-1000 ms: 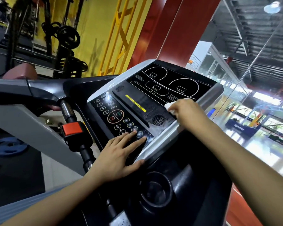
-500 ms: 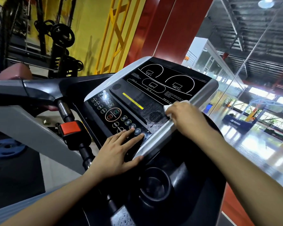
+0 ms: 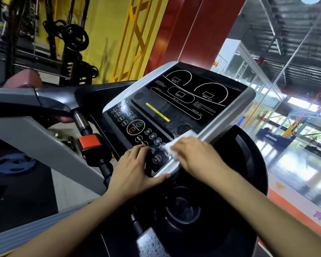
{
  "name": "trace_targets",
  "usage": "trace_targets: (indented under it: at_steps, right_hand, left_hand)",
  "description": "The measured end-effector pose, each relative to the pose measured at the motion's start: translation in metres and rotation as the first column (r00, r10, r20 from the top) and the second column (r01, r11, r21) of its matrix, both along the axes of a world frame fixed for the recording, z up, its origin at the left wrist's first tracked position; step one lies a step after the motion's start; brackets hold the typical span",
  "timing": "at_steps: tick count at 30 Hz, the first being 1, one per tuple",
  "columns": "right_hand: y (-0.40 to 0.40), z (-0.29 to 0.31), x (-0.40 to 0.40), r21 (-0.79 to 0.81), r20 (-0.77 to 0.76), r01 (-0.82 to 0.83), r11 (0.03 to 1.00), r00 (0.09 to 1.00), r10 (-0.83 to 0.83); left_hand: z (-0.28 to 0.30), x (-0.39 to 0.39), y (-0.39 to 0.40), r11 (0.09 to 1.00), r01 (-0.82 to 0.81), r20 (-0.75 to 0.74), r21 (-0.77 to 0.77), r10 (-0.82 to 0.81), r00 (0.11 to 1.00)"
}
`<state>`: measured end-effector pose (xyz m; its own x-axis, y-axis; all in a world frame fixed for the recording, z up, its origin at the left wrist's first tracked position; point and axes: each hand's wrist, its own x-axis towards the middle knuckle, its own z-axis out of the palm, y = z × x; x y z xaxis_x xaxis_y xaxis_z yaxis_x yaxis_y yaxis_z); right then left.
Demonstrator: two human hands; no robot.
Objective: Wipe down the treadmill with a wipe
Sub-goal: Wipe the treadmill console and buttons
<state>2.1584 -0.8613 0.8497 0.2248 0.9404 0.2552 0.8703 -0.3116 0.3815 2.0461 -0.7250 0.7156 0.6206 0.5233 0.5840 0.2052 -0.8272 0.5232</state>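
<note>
The treadmill console [image 3: 183, 101] fills the middle of the view, a black panel with a silver frame, round buttons and a yellow strip. My right hand [image 3: 196, 156] grips a white wipe [image 3: 182, 140] and presses it on the lower right corner of the button panel, beside the small speaker grille. Wet streaks show on the panel near the wipe. My left hand [image 3: 135, 169] rests on the console's near edge with fingers straight on the lower buttons and the thumb along the silver rim.
A black handlebar [image 3: 50, 101] with a red safety clip [image 3: 90, 142] runs to the left. A round cup holder [image 3: 183, 208] sits below the console. Weight racks [image 3: 72, 39] stand at back left, a blue plate [image 3: 15, 163] lies on the floor, a glass wall [image 3: 285, 89] at right.
My right hand has slid the wipe down and toward me, from the console's right edge by the speaker to the lower button corner. My left hand has stayed on the near edge.
</note>
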Motion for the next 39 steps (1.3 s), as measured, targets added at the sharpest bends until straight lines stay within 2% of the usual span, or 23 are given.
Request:
trace_targets:
  at_steps: [2,3,4,7,9,12,13,17,19,22,26,27,29,31,32,34,35,36,39]
  right_hand:
    - [0.000,-0.019,-0.019,-0.110,-0.078,-0.139,0.984,0.988,0.130]
    - [0.002,-0.026,-0.021,-0.143,-0.084,-0.157,0.977,0.986,0.146]
    - [0.008,-0.026,-0.018,-0.138,-0.066,-0.136,0.981,0.990,0.128]
    - [0.036,-0.018,-0.006,-0.007,0.047,0.060,0.998,0.997,-0.060]
    - [0.054,-0.024,-0.010,-0.009,0.062,0.061,0.998,0.996,-0.060]
    - [0.071,-0.045,-0.024,-0.207,-0.048,-0.068,0.976,0.997,0.059]
    - [0.078,-0.047,-0.022,-0.213,-0.048,-0.074,0.974,0.997,0.065]
    - [0.112,-0.034,-0.005,-0.036,0.063,0.027,0.999,0.998,-0.025]
    - [0.122,-0.036,-0.007,-0.068,0.043,-0.023,0.997,0.999,0.026]
    - [0.129,-0.038,-0.006,-0.209,-0.040,-0.075,0.975,0.997,0.068]
    - [0.141,-0.021,0.000,-0.086,0.064,0.007,0.996,0.998,-0.001]
    - [0.141,-0.019,-0.004,-0.107,0.115,0.000,0.994,0.993,0.012]
    - [0.136,-0.019,-0.013,-0.244,0.204,-0.027,0.969,0.976,0.079]
    - [0.119,-0.018,-0.015,-0.307,0.179,-0.109,0.946,0.969,0.169]
    - [0.111,-0.013,-0.011,-0.268,0.144,-0.155,0.951,0.970,0.198]
    - [0.102,0.005,0.002,-0.018,0.067,-0.210,0.977,0.975,0.211]
    - [0.100,0.013,0.008,0.104,0.041,-0.190,0.976,0.982,0.187]
    - [0.098,0.019,0.012,0.146,0.036,-0.138,0.980,0.990,0.134]
    - [0.091,0.016,0.011,0.021,-0.019,0.042,0.999,0.999,-0.042]
  left_hand:
    - [-0.004,0.000,0.004,0.999,-0.033,-0.041,-0.002,0.033,0.999]
    - [-0.007,-0.002,0.008,0.999,-0.035,-0.075,-0.002,0.034,0.997]
    - [-0.011,-0.006,0.013,0.999,-0.033,-0.116,0.005,0.033,0.993]
    - [-0.023,-0.019,0.028,1.000,0.022,-0.224,-0.004,-0.023,0.974]
    - [-0.028,-0.025,0.031,0.998,0.050,-0.215,-0.044,-0.058,0.975]
    - [-0.032,-0.023,0.030,0.996,0.012,-0.175,-0.088,-0.027,0.984]
    - [-0.033,-0.022,0.030,0.996,-0.006,-0.175,-0.094,-0.011,0.984]
    - [-0.034,-0.020,0.031,0.997,-0.029,-0.201,-0.071,0.014,0.979]
    - [-0.033,-0.022,0.030,0.997,-0.026,-0.199,-0.073,0.011,0.980]
    - [-0.029,-0.024,0.028,0.997,-0.023,-0.203,-0.079,0.006,0.979]
    - [-0.027,-0.027,0.026,0.996,-0.024,-0.210,-0.084,0.006,0.978]
    - [-0.026,-0.028,0.025,0.996,-0.022,-0.210,-0.089,0.003,0.978]
    - [-0.025,-0.030,0.025,0.996,-0.022,-0.215,-0.084,0.003,0.977]
    - [-0.025,-0.029,0.024,0.997,-0.030,-0.224,-0.077,0.012,0.975]
    - [-0.025,-0.029,0.024,0.996,-0.038,-0.225,-0.078,0.020,0.974]
    - [-0.025,-0.028,0.023,0.995,-0.048,-0.228,-0.082,0.028,0.973]
    - [-0.024,-0.028,0.023,0.995,-0.051,-0.227,-0.082,0.031,0.973]
    - [-0.024,-0.029,0.022,0.995,-0.054,-0.225,-0.079,0.035,0.974]
    - [-0.023,-0.031,0.021,0.997,-0.049,-0.225,-0.067,0.032,0.974]
